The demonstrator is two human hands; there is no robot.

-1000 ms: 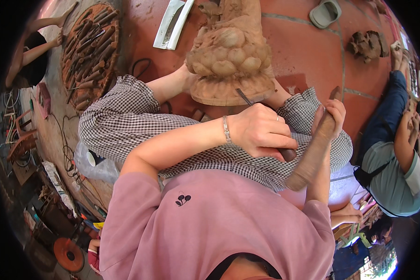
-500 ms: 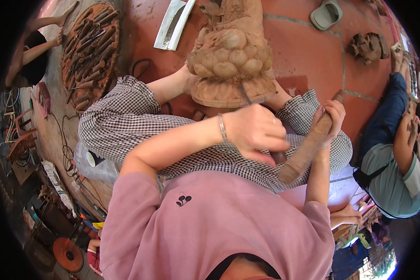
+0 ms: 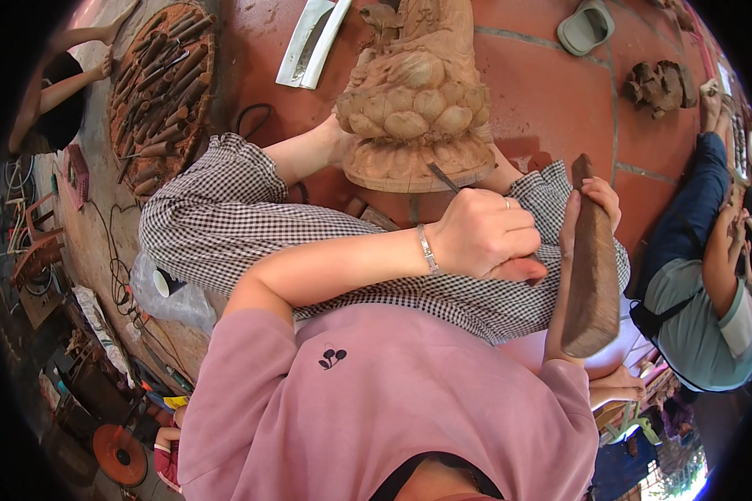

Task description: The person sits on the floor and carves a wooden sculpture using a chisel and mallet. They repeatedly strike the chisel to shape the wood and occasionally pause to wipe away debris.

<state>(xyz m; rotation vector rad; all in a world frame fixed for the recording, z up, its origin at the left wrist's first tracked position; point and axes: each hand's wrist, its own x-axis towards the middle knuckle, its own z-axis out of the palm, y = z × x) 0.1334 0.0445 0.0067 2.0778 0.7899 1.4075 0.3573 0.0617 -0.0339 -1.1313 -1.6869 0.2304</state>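
Left hand (image 3: 485, 238) is closed in a fist around a slim metal chisel (image 3: 444, 178); the blade runs up and left from the knuckles, its tip touching the lower rim of the wooden carving (image 3: 414, 104). A ring and a metal bracelet show on that hand and wrist. Right hand (image 3: 593, 204) grips a dark, flat wooden mallet (image 3: 593, 275) near its upper end, held upright just beside the left fist.

The carving stands between the person's knees on a red tiled floor (image 3: 543, 92). It is pale, unfinished wood: a round moulded base, overlapping rounded petals above. The legs wear checked fabric; the torso a pink top.

At upper left a round woven tray (image 3: 163, 83) holds many wooden-handled tools. A second seated person (image 3: 698, 301) is at the right edge.
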